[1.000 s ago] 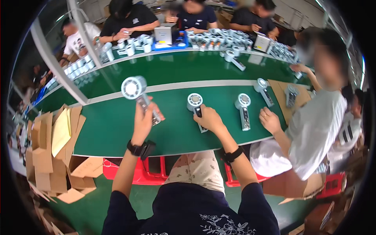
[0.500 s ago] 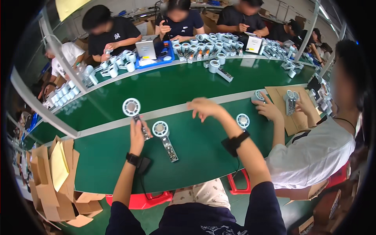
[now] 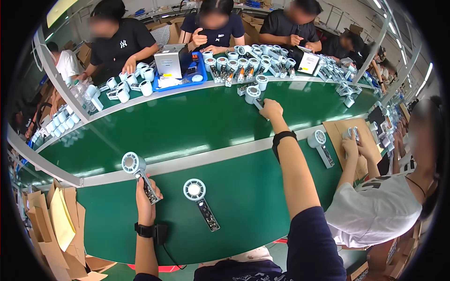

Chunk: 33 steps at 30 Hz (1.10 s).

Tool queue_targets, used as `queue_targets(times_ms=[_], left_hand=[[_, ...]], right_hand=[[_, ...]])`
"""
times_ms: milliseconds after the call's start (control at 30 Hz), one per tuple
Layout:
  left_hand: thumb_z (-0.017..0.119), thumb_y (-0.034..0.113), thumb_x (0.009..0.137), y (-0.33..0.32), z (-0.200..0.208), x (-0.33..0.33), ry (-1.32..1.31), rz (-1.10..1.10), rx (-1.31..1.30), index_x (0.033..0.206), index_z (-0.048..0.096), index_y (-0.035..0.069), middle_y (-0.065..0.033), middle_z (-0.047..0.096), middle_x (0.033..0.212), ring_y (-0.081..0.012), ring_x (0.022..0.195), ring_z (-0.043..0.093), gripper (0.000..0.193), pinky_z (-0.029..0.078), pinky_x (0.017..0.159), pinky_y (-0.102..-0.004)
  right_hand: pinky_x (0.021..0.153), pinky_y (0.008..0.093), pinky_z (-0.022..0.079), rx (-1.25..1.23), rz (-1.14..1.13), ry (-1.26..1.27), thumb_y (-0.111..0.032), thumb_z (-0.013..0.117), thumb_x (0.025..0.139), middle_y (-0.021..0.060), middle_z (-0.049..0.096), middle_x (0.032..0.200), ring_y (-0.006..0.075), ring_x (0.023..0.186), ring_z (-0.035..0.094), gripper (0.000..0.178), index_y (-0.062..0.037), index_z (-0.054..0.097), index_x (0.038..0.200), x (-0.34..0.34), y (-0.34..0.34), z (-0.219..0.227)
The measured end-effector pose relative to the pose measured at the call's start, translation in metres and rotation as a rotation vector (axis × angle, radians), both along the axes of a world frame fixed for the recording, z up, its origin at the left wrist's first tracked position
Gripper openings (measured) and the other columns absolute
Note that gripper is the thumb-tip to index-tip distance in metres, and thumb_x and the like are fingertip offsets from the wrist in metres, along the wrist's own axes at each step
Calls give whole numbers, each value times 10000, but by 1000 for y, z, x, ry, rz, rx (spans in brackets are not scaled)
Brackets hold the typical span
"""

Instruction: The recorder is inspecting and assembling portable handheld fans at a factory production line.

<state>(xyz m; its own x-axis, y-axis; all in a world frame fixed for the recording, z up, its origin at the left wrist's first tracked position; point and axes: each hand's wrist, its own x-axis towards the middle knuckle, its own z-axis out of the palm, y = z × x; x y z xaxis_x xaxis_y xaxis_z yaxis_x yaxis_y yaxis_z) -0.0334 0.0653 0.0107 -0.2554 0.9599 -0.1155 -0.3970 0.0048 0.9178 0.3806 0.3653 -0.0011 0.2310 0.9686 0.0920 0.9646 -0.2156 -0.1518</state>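
Observation:
My left hand (image 3: 146,195) is wrapped round the handle of a pale blue handheld fan (image 3: 134,163), its round head up and circuit board exposed along the handle. Beside it on the near green table lies a second open-handled handheld fan (image 3: 206,213), apart from both hands. My right arm stretches over to the far green surface. There my right hand (image 3: 272,109) has its fingers closed on the handle of another handheld fan (image 3: 253,94), which lies in front of the crowded row; the hand covers part of that handle.
Another fan (image 3: 320,145) lies at the table's right, beside a co-worker (image 3: 375,206) working over cardboard (image 3: 335,127). Many fans (image 3: 241,63) crowd the far edge, near a blue tray (image 3: 199,77) and metal box (image 3: 168,64). Cardboard boxes (image 3: 51,225) stand left; a metal post (image 3: 63,89) rises there.
My right hand has reached forward from above the near table to the far fan and closed on its handle. My left hand still holds its fan. The co-worker's hand has left the nearby fan.

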Motion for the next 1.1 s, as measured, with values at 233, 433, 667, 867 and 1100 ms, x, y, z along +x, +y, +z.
queue_targets(times_ms=[233,433,667,867,1100], left_hand=[[356,356,990,-1,-4,-11,-53,21,-60,1096,451,28,-15,450,730,-101,566,460,357,416,519,-260],[358,350,991,1,-10,-15,-63,21,-104,1097,446,19,-20,458,720,-104,567,464,359,414,521,-264],[364,349,990,1,-8,-17,-20,33,-104,1098,441,13,-20,461,719,-112,570,466,361,412,528,-267],[368,346,992,5,-10,-10,-25,10,-122,1097,440,20,-21,458,720,-112,576,467,350,415,538,-268],[376,339,992,1,-8,-14,22,2,-156,1090,443,30,-22,453,721,-107,585,469,332,425,551,-270]], right_hand=[[502,323,555,-265,354,317,-330,727,654,120,674,809,243,610,671,379,-31,660,876,-49,-19,44],[443,306,542,-295,479,538,-410,741,662,152,649,766,225,547,647,570,79,591,915,-124,-55,27],[439,313,534,-586,401,645,-586,604,770,160,640,732,220,529,638,708,103,552,923,-150,-36,27],[527,380,559,192,204,304,-639,507,806,206,649,861,287,610,655,672,-112,502,1222,-114,49,-1],[847,423,493,55,-173,371,-375,593,824,235,466,1294,303,1133,534,392,-196,529,1166,-169,48,23]])
